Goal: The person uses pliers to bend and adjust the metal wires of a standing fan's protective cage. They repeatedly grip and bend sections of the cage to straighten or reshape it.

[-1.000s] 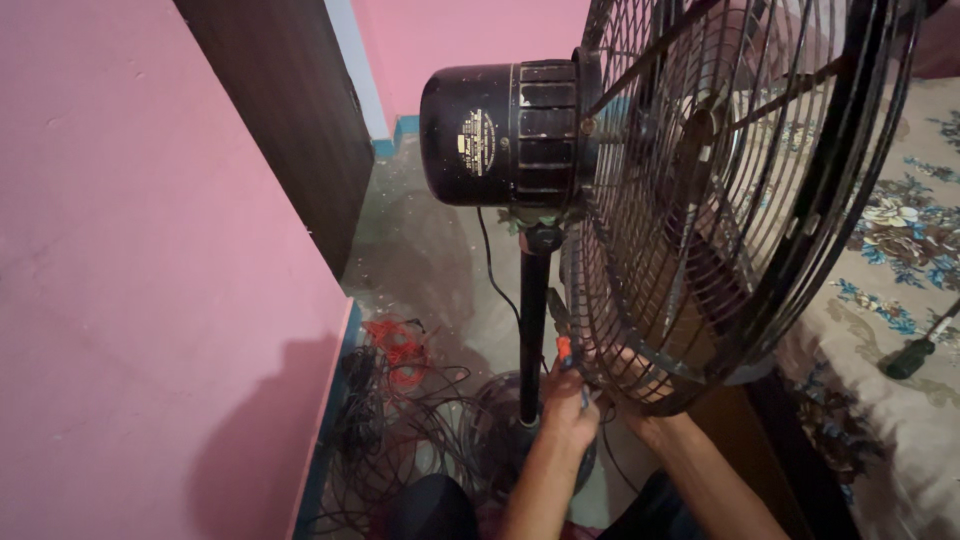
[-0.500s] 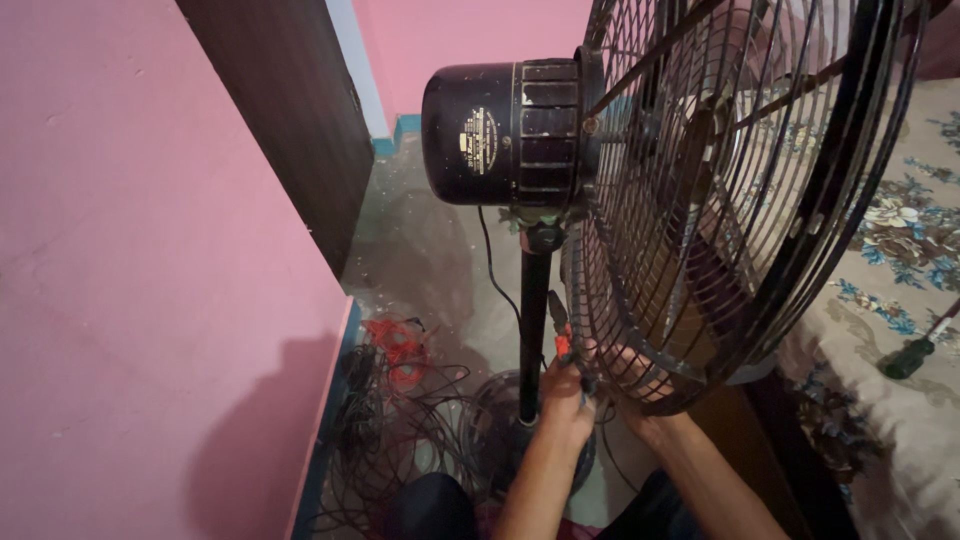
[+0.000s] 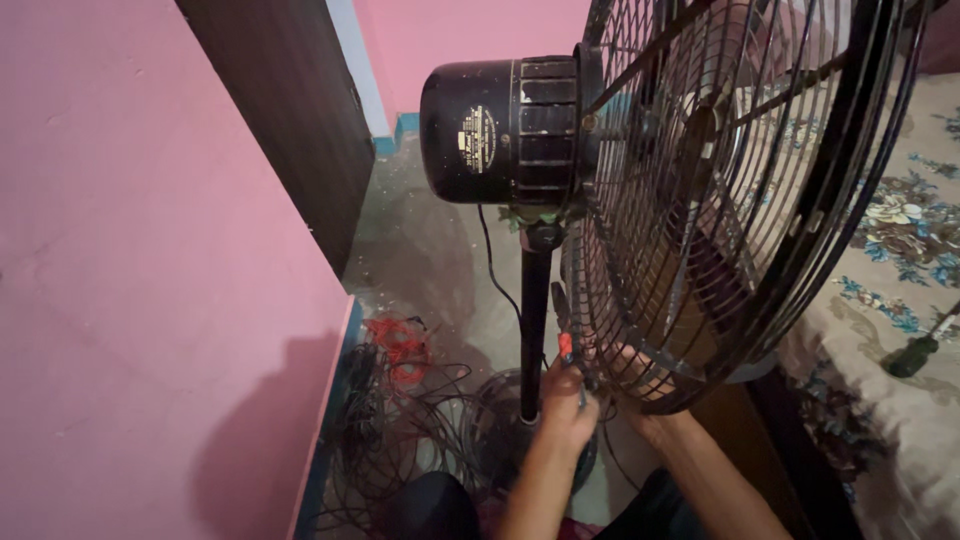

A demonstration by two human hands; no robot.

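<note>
A black pedestal fan stands before me, with its round motor housing [image 3: 500, 130] at upper centre and its wire cage [image 3: 740, 190] filling the right. My left hand [image 3: 566, 405] grips a small red-handled tool [image 3: 565, 345] at the cage's lower rim, beside the black pole [image 3: 533, 330]. My right hand [image 3: 640, 385] reaches behind the lower rim of the cage, its fingers curled on the wires and partly hidden by them.
A pink wall [image 3: 150, 280] rises on the left, with a dark wooden door panel [image 3: 290, 120] behind it. A tangle of black and red wires [image 3: 400, 400] lies on the grey floor near the fan's base. A floral cloth [image 3: 900, 260] and a screwdriver [image 3: 915, 352] are at right.
The view has shifted very slightly. Both hands stay at the lower rim of the cage with only a small movement of the tool.
</note>
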